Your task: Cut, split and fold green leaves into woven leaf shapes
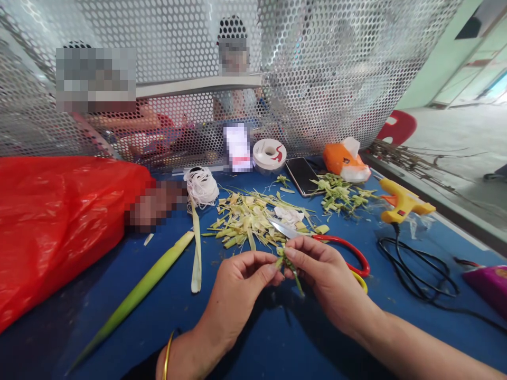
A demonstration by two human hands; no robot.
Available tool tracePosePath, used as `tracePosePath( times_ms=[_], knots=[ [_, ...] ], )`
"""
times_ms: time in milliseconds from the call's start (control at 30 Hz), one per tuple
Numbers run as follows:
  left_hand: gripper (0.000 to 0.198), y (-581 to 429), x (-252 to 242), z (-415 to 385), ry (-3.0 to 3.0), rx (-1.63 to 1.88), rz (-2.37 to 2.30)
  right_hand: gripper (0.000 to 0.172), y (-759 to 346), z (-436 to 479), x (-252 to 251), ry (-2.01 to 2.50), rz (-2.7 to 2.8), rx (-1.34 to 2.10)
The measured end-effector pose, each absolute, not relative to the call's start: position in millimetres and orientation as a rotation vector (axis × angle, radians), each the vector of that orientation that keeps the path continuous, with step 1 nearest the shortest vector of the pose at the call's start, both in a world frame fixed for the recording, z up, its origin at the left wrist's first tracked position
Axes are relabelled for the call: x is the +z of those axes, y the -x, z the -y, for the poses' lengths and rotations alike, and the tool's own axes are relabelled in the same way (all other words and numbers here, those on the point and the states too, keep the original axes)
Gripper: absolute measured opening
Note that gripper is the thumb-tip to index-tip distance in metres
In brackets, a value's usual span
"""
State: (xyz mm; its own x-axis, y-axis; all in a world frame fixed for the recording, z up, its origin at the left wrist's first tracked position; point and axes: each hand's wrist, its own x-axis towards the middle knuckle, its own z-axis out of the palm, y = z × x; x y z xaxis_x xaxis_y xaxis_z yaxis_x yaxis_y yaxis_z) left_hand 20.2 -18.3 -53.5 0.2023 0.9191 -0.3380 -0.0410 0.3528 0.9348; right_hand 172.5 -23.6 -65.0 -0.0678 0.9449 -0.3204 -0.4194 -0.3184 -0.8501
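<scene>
Both my hands meet over the blue table, pinching a small green piece of folded or woven leaf (291, 264) whose narrow tail points down. My left hand (241, 285) grips its left side between thumb and fingers. On the upper right, my right hand (320, 279) has closed its thumb and forefinger on the same piece. Scissors (343, 243) with red and yellow handles lie just behind my right hand, partly covered by it. Beyond my fingers spreads a heap of pale cut leaf scraps (245, 214). More small green leaf pieces (343, 195) are piled farther right.
Left stand a red plastic bag (67, 221), a long green leaf spear (146, 285) and white string (202, 187). A ribbon spool (269, 154), dark phone (303, 177) and orange tissue pack (344, 161) line the back. A yellow glue gun (404, 200) trails its cord; people sit behind the perforated screen.
</scene>
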Motion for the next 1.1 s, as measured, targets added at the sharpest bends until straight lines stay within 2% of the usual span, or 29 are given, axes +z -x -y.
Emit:
tracePosePath(
  times_ms=[267,433,600,767,933,1100],
  knots=[
    [0.010,-19.5,-52.3,17.7,-1.008,0.873,-1.173,0.030,-171.8,24.0,-66.8,1.122,0.759,1.631],
    [0.018,-18.2,-54.5,18.8,-0.913,0.852,-1.083,0.029,-172.2,24.3,-65.5,1.044,0.604,1.808],
    [0.021,-17.6,-58.5,19.2,-0.841,0.864,-1.043,0.028,-172.6,23.3,-65.8,1.041,0.560,1.803],
    [0.022,-18.5,-61.1,18.7,-0.749,0.906,-1.103,0.028,-172.8,24.6,-68.3,1.087,0.658,1.704],
    [0.034,-18.3,-58.1,18.8,-0.768,0.904,-1.125,0.026,-172.3,25.1,-67.6,1.144,0.800,1.543],
    [0.024,-19.1,-52.4,19.1,-0.800,0.840,-1.161,0.026,-171.7,23.6,-63.3,1.165,0.875,1.436]
  ],
)
